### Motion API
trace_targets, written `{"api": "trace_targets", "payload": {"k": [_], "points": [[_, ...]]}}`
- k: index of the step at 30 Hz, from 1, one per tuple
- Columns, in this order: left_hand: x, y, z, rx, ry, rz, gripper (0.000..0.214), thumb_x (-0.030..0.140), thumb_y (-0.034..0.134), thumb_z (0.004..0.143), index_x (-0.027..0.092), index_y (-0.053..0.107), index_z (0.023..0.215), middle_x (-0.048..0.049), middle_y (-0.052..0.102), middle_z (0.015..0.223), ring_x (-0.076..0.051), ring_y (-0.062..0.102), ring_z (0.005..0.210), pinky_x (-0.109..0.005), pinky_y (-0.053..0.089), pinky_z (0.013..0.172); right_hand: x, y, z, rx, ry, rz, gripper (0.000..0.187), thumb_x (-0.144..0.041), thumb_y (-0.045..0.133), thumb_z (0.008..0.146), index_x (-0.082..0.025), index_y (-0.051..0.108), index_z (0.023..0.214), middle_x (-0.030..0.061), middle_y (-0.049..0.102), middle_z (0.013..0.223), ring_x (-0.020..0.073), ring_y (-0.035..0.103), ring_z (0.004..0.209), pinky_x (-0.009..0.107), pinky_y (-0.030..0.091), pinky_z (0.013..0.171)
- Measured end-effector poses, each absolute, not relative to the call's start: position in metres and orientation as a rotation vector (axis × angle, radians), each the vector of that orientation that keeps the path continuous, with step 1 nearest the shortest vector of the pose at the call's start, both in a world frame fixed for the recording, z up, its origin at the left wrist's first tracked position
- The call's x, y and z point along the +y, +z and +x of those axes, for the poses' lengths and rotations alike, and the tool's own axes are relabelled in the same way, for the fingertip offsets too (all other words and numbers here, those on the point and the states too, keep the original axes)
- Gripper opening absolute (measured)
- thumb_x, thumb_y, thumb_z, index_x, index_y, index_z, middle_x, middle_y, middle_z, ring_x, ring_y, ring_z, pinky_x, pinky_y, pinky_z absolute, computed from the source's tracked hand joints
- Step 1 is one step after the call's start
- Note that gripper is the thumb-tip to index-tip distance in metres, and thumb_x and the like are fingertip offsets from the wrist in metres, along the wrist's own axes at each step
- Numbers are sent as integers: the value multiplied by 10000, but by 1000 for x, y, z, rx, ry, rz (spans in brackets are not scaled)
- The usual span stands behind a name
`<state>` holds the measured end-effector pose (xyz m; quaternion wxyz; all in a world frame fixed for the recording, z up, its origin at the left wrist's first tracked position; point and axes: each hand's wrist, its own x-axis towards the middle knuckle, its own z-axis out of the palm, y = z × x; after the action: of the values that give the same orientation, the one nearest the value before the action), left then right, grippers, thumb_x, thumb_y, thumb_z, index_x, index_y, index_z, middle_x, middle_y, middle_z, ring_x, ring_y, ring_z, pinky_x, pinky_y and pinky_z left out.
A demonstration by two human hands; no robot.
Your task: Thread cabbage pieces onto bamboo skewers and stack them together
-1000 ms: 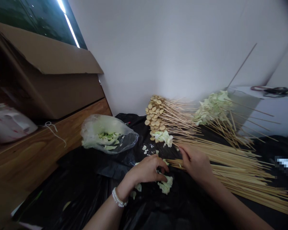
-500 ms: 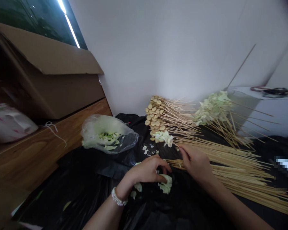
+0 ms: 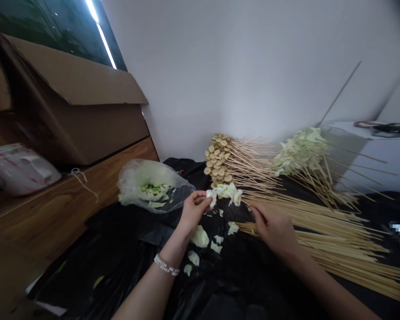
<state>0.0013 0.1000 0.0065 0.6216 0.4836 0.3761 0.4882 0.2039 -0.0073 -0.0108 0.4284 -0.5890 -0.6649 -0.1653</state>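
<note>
My right hand (image 3: 275, 224) is closed on a thin wooden skewer (image 3: 245, 202), whose left end carries bunched pale cabbage pieces (image 3: 228, 191). At the tip of that bunch, my left hand (image 3: 194, 211) pinches a cabbage leaf piece (image 3: 211, 198) between thumb and fingers. Whether the skewer has pierced this piece cannot be made out. Below my hands, loose cabbage scraps (image 3: 200, 237) lie on black plastic sheeting (image 3: 226, 280). Just behind the held skewer is a stack of skewered potato slices (image 3: 218, 155). Bare skewers (image 3: 346, 258) lie beside and under my right forearm.
An open clear plastic bag (image 3: 126, 178) with cut cabbage stands to the left. Finished-looking cabbage skewers (image 3: 300, 151) are piled at the back right, one stick pointing up. A cardboard box (image 3: 96, 129) rests on a wooden surface (image 3: 123, 171) at far left. A white wall closes the back.
My left hand has picked a cabbage piece off the black plastic and moved up and left to the skewer's tip. My right hand keeps its hold on the skewer. The view has shifted slightly.
</note>
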Motion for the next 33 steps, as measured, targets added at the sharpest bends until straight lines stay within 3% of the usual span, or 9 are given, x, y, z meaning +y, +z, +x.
{"api": "trace_targets", "payload": {"k": [7,12,17,33], "points": [[102,6,1,797,1204,943,439,258,879,496,145,659,859,-23,699,776,-116,658,694,-247,549,709,-9,-15,197,-1792,-367,-1496,245,-219,430,945,-180,668,983,56,715,919,163,668,783,283,499,751],[103,3,1,796,1219,1008,404,246,859,534,151,702,895,-33,725,798,-111,652,672,-211,515,651,-9,-18,195,-1822,-390,-1499,256,-211,421,954,-177,672,993,64,710,914,159,662,789,274,491,742],[101,3,3,734,1217,1087,373,244,828,587,147,720,932,-65,746,845,-149,672,751,-230,507,698,-9,-21,194,-1805,-417,-1498,248,-203,425,953,-167,667,997,67,709,908,166,662,790,279,486,739],[100,8,1,838,1307,1188,276,228,806,594,158,742,854,-40,737,793,-144,653,734,-258,503,746,-9,-21,194,-1797,-400,-1485,229,-203,433,954,-167,648,1023,64,706,941,172,661,812,301,492,771]]}}
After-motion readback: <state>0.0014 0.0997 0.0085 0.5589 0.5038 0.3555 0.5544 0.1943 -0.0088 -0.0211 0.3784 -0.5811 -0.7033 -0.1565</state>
